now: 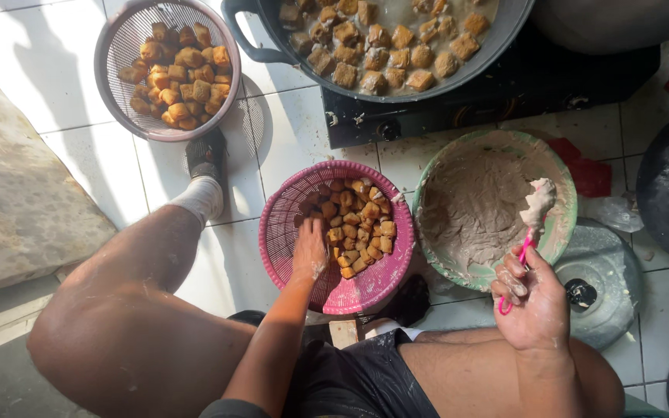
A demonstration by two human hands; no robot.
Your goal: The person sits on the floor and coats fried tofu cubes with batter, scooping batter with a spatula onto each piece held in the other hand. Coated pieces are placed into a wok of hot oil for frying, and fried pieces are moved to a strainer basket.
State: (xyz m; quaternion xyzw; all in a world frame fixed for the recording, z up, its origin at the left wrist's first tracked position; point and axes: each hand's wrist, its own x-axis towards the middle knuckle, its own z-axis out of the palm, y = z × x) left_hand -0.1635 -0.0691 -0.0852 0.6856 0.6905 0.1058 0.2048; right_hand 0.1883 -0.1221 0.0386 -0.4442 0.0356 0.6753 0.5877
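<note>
Left hand [309, 251] reaches into the pink basket [288, 232] on the floor, fingers closing on fried tofu [358, 232]; whether a piece is gripped cannot be told. Right hand [534, 302] is clamped on a pink spoon [522, 255] loaded with paste, over the green bowl [559, 224]. Judged progress: the basket is half full and paste remains. More tofu sits in the wok [497, 42] and the grey strainer [114, 39].

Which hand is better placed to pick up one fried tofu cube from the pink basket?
Probably the left hand: it already rests inside the round pink plastic basket, touching the golden fried tofu cubes. The right hand holds a paste-loaded pink spoon.
</note>
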